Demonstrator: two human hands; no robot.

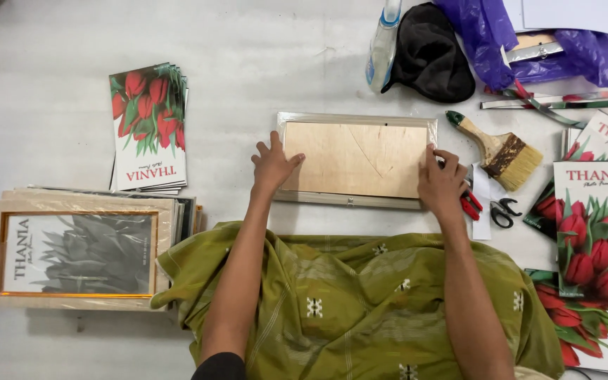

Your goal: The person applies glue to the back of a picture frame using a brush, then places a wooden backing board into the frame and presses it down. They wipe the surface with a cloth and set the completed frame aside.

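Green cloth [360, 302] is draping over the lap nearest the camera. Moving from left, finished frames [79, 253] are stacking up beside tulip prints [150, 127]. Left hand [272, 165] is pressing flat, fingers spread, on the wooden backing board [355, 158], which is already sitting inside the face-down picture frame [355, 199] on the floor. Right hand [441, 181] is pushing its fingertips together at the board's right edge; fastening seems unfinished. Red pliers [470, 204], scissors [504, 211] and a brush [497, 149] are lying rightward.

Bare forearms, olive-green draped cloth with small white woven motifs, dark sleeve edge
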